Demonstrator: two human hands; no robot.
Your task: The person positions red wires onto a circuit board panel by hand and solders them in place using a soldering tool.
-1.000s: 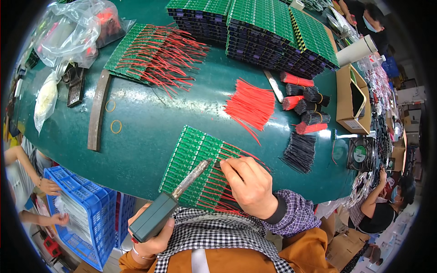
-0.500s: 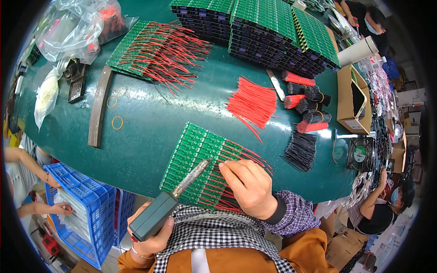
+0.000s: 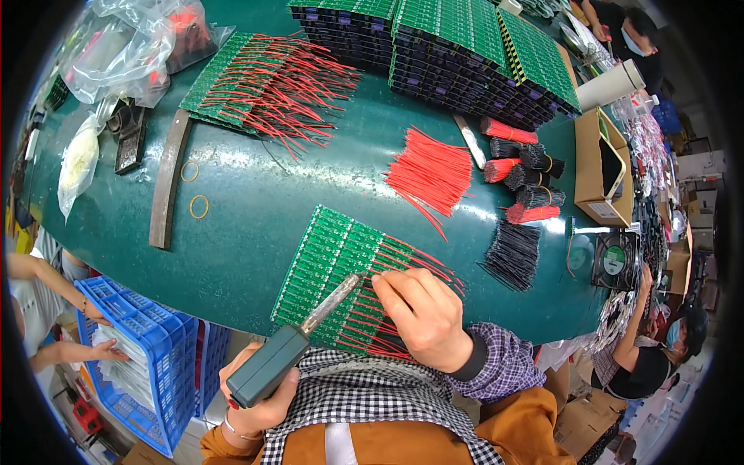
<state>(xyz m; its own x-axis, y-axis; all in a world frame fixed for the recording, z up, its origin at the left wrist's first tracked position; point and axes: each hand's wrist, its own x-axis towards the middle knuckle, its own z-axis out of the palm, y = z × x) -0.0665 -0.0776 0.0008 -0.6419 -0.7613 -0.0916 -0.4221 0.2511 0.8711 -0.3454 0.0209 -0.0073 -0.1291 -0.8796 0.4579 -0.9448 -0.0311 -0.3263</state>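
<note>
My left hand (image 3: 267,395) is wrapped round the dark green handle of a soldering iron (image 3: 269,364). The iron's metal shaft slants up over a green circuit board panel (image 3: 322,260), and its tip is at the row of pads near my right fingers. With thumb and forefinger pinched, my right hand (image 3: 422,314) holds a wire, apparently red, at that same row; its end is hidden by the fingertips. Red wires (image 3: 411,254) stick out rightward from the panel's rows above and below my fingers. The panel lies at the table's near edge.
Loose red wires (image 3: 430,170) and black wires (image 3: 511,256) lie to the right, near tied bundles (image 3: 535,177). Stacked boards (image 3: 465,46) stand at the back; a wired panel pile (image 3: 256,85) is back left. A fan (image 3: 616,261) sits right. Co-workers flank the table, one at a blue crate (image 3: 167,364).
The iron's tip has shifted slightly right, toward my right fingertips. My right hand stays nearly still. At the left, the co-worker's hand by the crate has moved a little.
</note>
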